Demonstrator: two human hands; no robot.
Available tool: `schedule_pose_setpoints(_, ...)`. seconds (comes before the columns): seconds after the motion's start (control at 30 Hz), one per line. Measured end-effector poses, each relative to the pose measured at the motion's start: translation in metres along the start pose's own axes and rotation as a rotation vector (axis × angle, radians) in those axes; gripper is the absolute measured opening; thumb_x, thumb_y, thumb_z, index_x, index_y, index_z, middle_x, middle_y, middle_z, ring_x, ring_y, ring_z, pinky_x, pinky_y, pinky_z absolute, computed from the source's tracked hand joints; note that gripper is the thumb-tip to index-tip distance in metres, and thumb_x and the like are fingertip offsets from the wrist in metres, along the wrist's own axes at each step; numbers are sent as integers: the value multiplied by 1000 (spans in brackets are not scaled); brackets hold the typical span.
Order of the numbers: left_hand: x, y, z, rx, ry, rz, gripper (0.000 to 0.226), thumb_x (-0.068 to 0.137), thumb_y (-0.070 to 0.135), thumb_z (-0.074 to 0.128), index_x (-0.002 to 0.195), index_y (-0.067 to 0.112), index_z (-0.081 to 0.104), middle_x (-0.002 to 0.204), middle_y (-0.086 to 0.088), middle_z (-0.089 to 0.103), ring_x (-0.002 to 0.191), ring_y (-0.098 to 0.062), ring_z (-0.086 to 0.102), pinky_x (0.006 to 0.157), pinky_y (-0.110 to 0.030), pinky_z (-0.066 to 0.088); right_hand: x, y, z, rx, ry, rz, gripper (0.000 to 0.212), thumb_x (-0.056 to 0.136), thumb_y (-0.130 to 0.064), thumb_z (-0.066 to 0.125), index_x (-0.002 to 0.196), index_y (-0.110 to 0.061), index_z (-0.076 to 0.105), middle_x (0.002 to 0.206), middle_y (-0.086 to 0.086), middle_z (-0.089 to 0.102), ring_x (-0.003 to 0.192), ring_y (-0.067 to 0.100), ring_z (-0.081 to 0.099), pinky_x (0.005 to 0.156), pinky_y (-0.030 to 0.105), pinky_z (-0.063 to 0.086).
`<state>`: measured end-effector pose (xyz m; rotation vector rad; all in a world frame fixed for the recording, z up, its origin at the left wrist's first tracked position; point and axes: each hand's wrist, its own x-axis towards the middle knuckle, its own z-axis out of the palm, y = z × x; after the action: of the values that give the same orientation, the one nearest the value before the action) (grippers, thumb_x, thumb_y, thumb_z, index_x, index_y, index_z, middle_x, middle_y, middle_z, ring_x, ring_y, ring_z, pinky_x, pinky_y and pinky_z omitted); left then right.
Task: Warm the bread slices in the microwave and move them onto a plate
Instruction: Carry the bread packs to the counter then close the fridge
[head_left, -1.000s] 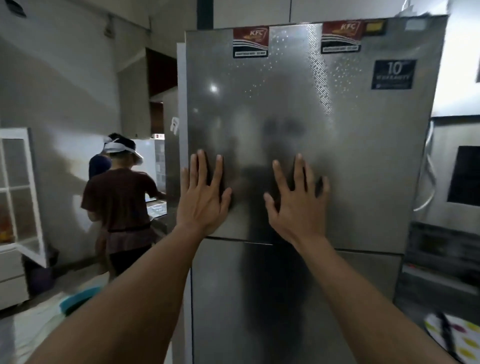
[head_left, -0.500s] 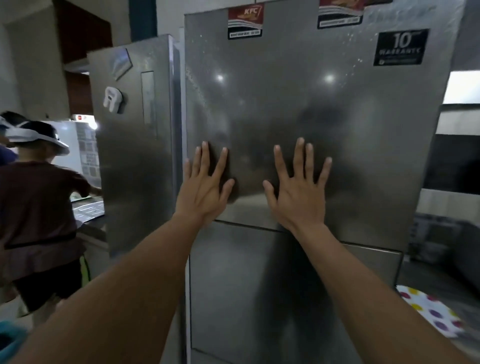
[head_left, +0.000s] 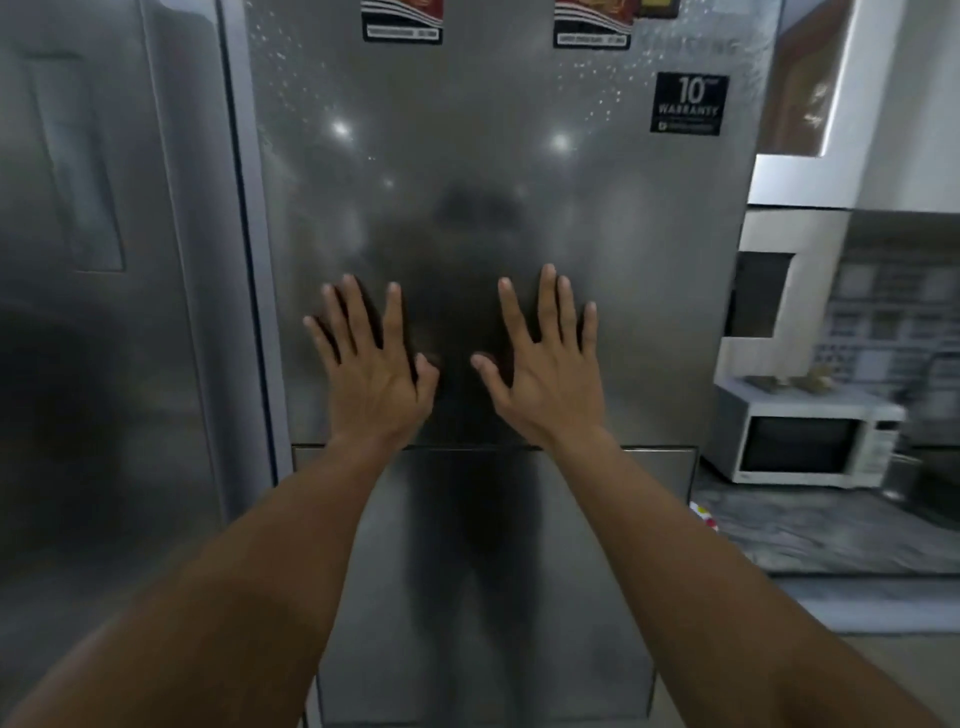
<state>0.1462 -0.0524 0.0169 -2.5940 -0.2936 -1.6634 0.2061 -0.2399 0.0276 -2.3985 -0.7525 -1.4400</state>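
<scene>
My left hand and my right hand lie flat with spread fingers on the upper door of a tall steel fridge, just above the seam to the lower door. Neither hand holds anything. A white microwave with a dark window stands shut on the counter to the right of the fridge. The edge of a plate with coloured dots peeks out beside the fridge's right side. No bread is in sight.
A second steel fridge stands close on the left. The grey marbled counter runs to the right under the microwave, with a tiled wall behind and a white cabinet above.
The view has swung right: the person on the left has left the frame and the microwave has come into sight. Both hands stay flat on the fridge door.
</scene>
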Motion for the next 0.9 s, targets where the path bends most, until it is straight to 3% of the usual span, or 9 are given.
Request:
schedule_pose_setpoints(0.1, 2, 9, 3, -20, 7, 117, 77, 89, 35, 38, 157, 13, 10, 161, -28, 0, 149, -44, -4, 114, -68, 2, -5, 5, -8, -8, -37, 30, 78, 98, -61, 37, 160, -27, 4, 166, 16, -7, 153, 32, -6, 121, 57, 1)
schedule_pose_setpoints(0.17, 3, 18, 2, -49, -1, 106, 78, 88, 33, 41, 157, 15, 9, 161, -27, -1, 149, -44, -6, 115, -68, 2, -6, 9, -19, -18, -76, -2, 75, 100, -53, 40, 160, -25, 6, 166, 16, -4, 153, 32, -3, 121, 58, 7)
schedule_pose_setpoints(0.23, 4, 31, -1, -86, -23, 79, 76, 89, 31, 44, 156, 15, 12, 161, -26, -3, 148, -44, -7, 116, -67, 1, -6, 15, -32, -26, -104, -21, 70, 100, -42, 42, 160, -23, 11, 166, 15, 2, 153, 32, 4, 121, 57, 13)
schedule_pose_setpoints(0.43, 10, 93, -2, -213, -37, 307, 65, 89, 28, 45, 151, 18, 28, 161, -21, 14, 150, -39, 3, 118, -63, 6, -22, 54, -68, 12, -147, 134, 61, 98, -25, 46, 155, -16, 26, 162, 15, 21, 144, 34, 29, 116, 52, 30)
schedule_pose_setpoints(0.73, 2, 234, 5, -573, -61, 557, 56, 92, 25, 40, 147, 12, 38, 153, -24, 32, 147, -38, 20, 121, -53, 16, -82, 162, -130, -176, -212, 368, 58, 95, -21, 48, 150, -15, 32, 156, 19, 30, 139, 38, 37, 108, 56, 38)
schedule_pose_setpoints(0.9, -16, 320, 20, -709, -151, 666, 56, 93, 26, 33, 148, 15, 38, 155, -17, 34, 148, -32, 23, 122, -46, 17, -115, 233, -156, -269, -267, 520, 61, 95, -19, 44, 154, -16, 28, 160, 18, 27, 143, 36, 33, 112, 49, 34)
